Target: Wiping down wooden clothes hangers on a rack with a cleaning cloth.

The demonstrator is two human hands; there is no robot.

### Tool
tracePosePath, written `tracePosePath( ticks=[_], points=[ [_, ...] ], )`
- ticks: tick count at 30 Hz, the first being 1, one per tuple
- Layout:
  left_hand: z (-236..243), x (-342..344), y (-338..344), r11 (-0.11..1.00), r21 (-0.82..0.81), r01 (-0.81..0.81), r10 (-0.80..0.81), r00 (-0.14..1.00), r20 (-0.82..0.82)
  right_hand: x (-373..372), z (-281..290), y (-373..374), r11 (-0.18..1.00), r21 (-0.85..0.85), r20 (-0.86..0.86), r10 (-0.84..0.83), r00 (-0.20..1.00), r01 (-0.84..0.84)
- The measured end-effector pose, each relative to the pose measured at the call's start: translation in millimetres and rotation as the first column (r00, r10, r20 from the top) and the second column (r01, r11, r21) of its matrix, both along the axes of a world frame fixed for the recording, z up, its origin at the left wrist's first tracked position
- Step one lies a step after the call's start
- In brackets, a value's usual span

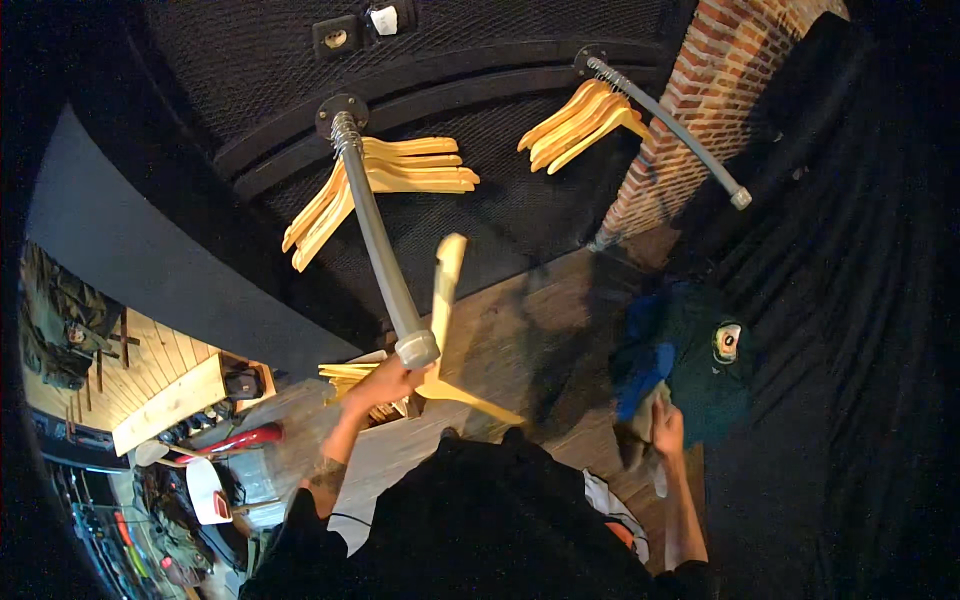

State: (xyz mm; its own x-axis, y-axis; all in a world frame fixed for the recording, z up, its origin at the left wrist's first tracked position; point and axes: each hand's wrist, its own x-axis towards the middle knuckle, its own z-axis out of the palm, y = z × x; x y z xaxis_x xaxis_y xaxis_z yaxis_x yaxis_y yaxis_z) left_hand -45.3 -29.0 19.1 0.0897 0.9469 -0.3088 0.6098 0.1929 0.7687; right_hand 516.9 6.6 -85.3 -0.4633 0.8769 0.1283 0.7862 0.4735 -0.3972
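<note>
My left hand [393, 377] is closed on a wooden hanger [447, 285] beside the capped end of a grey metal rail [380, 250]; one hanger arm points up, the other down to the right. Several wooden hangers [410, 177] hang at that rail's wall end. My right hand [665, 425] grips a beige cloth [635, 440] in a bundle with blue cloth [645, 385] and a dark green garment [700, 385], which bears a round patch. Under my left hand, more wooden hangers [350, 370] are piled in a low box, partly hidden.
A second rail [685, 140] holds wooden hangers [575, 125] beside a brick column [680, 100]. Dark mesh panels form the back wall, with a black curtain [850, 300] at the right. At the left are a wooden bench [170, 400], a white chair [208, 490] and hanging dark garments [55, 320].
</note>
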Motion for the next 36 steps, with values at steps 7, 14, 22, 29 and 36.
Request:
tracePosePath(
  ticks=[7, 14, 22, 29, 36],
  points=[
    [-18.0, 89.2, 16.6, 0.954, 0.099, 0.282, -0.283, 0.959, -0.006, -215.8, 73.0, -0.5, 0.745, -0.649, -0.751, -0.598, 0.28, -0.151],
    [5.6, 112.7, 10.9, 0.885, 0.118, 0.451, -0.432, 0.888, -0.156, -300.1, 109.4, -15.5, 0.712, -0.649, -0.759, -0.581, 0.295, -0.267],
    [48.4, 128.3, -3.8, 0.922, 0.097, 0.375, -0.36, 0.921, -0.147, -289.3, 166.6, 53.2, 0.799, -0.6, -0.793, -0.6, -0.105, -0.032],
    [90.0, 134.2, 10.7, 0.935, 0.063, 0.35, -0.333, 0.925, -0.184, -274.8, 191.8, 89.1, 0.751, -0.655, -0.739, -0.661, -0.132, -0.089],
    [87.1, 131.7, 13.7, 0.93, 0.134, 0.342, -0.321, 0.934, -0.155, -264.6, 188.6, 116.7, 0.755, -0.643, -0.749, -0.655, -0.104, -0.126]
  ],
)
